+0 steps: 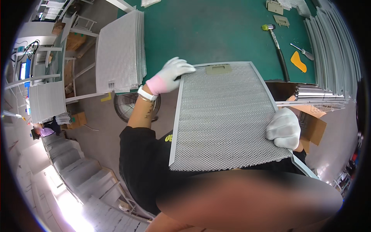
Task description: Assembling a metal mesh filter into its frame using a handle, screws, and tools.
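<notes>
A rectangular metal mesh filter panel (224, 116) is tilted between my body and the green worktable. Metal frame strips edge its left, far and right sides, while its near edge shows bare mesh. At the near right corner a frame strip (303, 166) juts out past the mesh. My left hand (176, 70), in a white glove with a pink cuff, holds the far left corner. On the right edge my gloved right hand (284, 128) is closed, knuckles up, over the mesh and strip; its thumb is hidden. A beige latch plate (218, 69) sits at the far edge.
On the green table (208, 31) lie a hammer (279, 50), a screwdriver (305, 52) and a yellow scraper (298, 62). Mesh sheets (119, 50) are stacked at left, frame strips (332, 50) at right. A floor fan (131, 106) and a cardboard box (315, 127) stand below.
</notes>
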